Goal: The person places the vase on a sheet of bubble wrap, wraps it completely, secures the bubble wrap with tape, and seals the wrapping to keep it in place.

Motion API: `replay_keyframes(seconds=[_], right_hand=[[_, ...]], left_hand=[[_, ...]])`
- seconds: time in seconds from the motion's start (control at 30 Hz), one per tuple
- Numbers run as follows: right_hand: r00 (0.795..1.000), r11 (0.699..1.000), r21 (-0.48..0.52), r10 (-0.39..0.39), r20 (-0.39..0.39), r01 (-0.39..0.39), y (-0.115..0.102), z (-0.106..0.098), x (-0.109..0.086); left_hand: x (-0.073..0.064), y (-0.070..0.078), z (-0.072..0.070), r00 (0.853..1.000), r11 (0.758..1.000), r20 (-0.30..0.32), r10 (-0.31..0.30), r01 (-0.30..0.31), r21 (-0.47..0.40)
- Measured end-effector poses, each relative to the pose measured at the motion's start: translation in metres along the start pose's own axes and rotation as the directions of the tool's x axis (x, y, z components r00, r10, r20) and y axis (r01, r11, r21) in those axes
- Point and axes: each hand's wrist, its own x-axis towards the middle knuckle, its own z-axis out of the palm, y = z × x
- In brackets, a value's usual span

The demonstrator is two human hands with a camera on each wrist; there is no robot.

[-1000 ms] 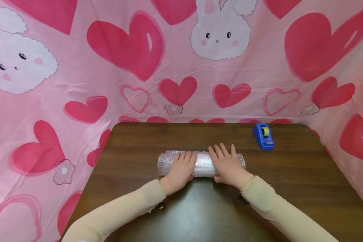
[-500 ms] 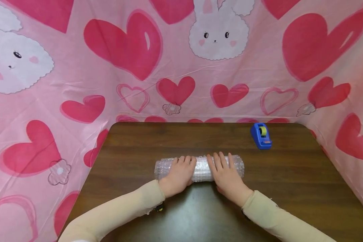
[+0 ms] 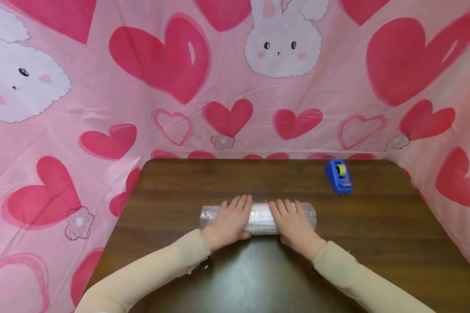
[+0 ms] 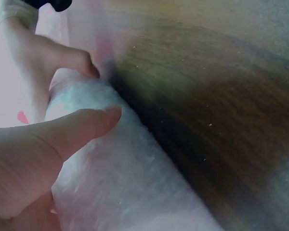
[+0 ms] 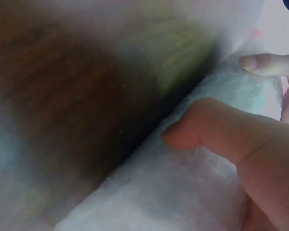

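Observation:
A roll of clear bubble wrap (image 3: 261, 219) lies crosswise on the brown wooden table. My left hand (image 3: 229, 221) holds it left of its middle, fingers over the top and thumb on the near side. Right of the middle, my right hand (image 3: 296, 224) grips the same roll with its fingers spread across the top. Both ends stick out beyond the hands. In the left wrist view the left thumb (image 4: 82, 130) presses the plastic. The right thumb (image 5: 207, 125) bends against it in the right wrist view. Whatever the roll may contain is hidden.
A blue tape dispenser (image 3: 338, 178) with a yellow-cored roll stands at the back right of the table (image 3: 376, 248). Pink cloth (image 3: 160, 91) printed with hearts and rabbits hangs behind the table and along both sides.
The roll has come slightly nearer to me, turning so that the ridge behind its left part no longer shows. Within the last half second my left fingers have shifted farther over its top.

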Motion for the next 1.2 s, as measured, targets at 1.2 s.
replay_keyframes(seconds=[1.2], right_hand=[[0.864,0.867,0.452,-0.052,0.501,-0.21,0.031,-0.035,0.032]], left_hand=[[-0.012,0.019,0.027,0.976,0.965,-0.216,-0.011,0.067,0.254]])
